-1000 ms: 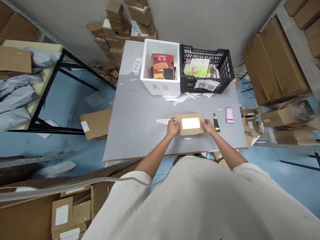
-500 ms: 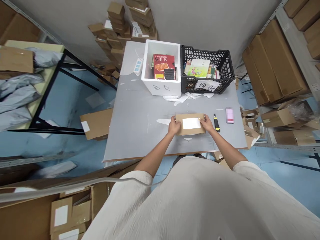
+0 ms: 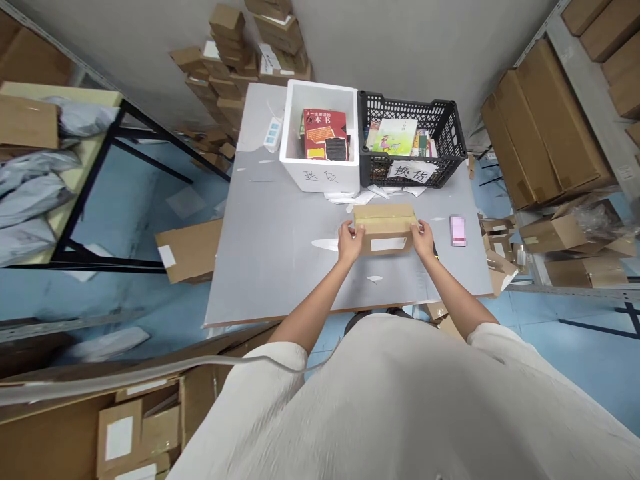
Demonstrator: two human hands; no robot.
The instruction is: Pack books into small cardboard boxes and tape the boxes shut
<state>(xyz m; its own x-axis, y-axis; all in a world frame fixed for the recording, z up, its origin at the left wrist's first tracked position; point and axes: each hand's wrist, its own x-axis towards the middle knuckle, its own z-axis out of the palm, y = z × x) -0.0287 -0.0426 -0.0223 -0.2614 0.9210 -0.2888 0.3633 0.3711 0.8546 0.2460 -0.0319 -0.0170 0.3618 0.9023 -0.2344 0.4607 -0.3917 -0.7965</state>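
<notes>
Between my two hands is a small brown cardboard box [image 3: 385, 221], tilted so that a taped side and a face with a white label [image 3: 389, 244] both show. My left hand [image 3: 351, 241] grips its left end, and my right hand [image 3: 423, 240] grips the right end. The box is above the grey table [image 3: 270, 260]; whether it touches the top I cannot tell. A utility knife [image 3: 436, 251] is mostly hidden behind my right hand. To the right lies a phone [image 3: 458, 231] with a pink screen.
Behind the box stand a white foam bin [image 3: 320, 175] and a black plastic crate [image 3: 445, 167], both with books inside. Paper scraps [image 3: 350, 198] lie in front of them. A power strip [image 3: 273, 134] is at the back left. Cardboard boxes [image 3: 283, 33] are stacked against the wall.
The box has been tipped between my hands: its taped side now shows and the labelled face looks narrower. My right hand has shifted slightly right, covering most of the knife.
</notes>
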